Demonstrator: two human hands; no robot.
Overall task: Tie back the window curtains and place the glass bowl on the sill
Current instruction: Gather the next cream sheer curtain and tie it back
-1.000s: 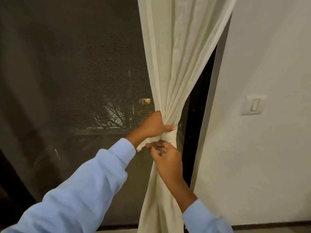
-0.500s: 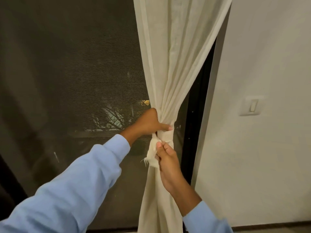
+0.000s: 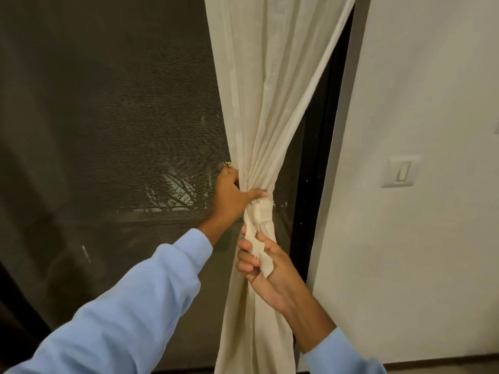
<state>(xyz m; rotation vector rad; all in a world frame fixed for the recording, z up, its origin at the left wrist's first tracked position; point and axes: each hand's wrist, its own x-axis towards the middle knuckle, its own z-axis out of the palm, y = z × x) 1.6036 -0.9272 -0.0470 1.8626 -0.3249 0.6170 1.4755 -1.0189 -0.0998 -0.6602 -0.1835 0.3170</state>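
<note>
The left hand [image 3: 229, 197] clamps the curtain [image 3: 259, 103] above the tie [image 3: 260, 210]. Directly below, the right hand [image 3: 266, 268] pinches its loose end, hanging downward.

This looks like a room in a home. A cream curtain [image 3: 259, 109] hangs beside a tall dark window [image 3: 108, 130] covered with fine mesh, through which faint lights and foliage show, so it is dark outside. Right of the curtain runs a black window frame [image 3: 321, 163], then a plain white wall [image 3: 421, 76] with a light switch [image 3: 401, 171] set in it. Below the switch, a dark skirting strip [image 3: 442, 362] meets the wall's foot.
</note>
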